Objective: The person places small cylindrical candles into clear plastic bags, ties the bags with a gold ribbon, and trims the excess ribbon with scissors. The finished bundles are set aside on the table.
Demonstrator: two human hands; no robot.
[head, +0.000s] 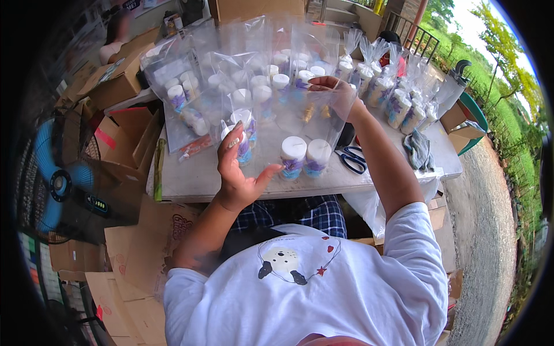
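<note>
My left hand (242, 173) is raised over the table's near side, thumb and fingers spread, its thumb tip close to a white candle (294, 149) with purple and blue decoration. Beside that stands a second such candle (319, 150); both seem to be in clear plastic. My right hand (335, 93) is farther back at the upper edge of a clear plastic bag (281, 116); its fingers are bent together, and whether they pinch the film is unclear. Gold twist ties (308, 113) show through the plastic. More candles in clear bags (176, 93) stand behind and to the left.
Blue-handled scissors (353, 160) and a grey cloth (419, 150) lie on the white table (207, 184). Tied bags of candles (398, 106) stand at the right. Cardboard boxes (125, 134) and a fan (60, 185) are at the left; a person (113, 41) is farther back.
</note>
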